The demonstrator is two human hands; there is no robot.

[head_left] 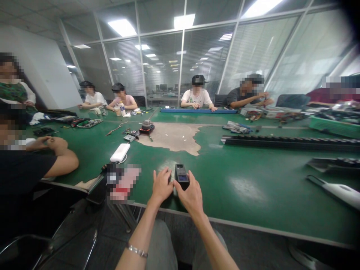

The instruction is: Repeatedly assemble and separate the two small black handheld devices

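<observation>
Steady the device [182, 173] near the worktop's [213, 180] close edge, your right hand [192, 195] lightly gripping its sides; your left hand [162, 186] half-curls alongside, any hold hidden.

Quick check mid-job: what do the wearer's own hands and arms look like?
The left hand and right hand are ungloved. A shiny silver-coloured bracelet circles the left forearm; nothing is worn on the right forearm in view. No sleeves or cables show.
</observation>
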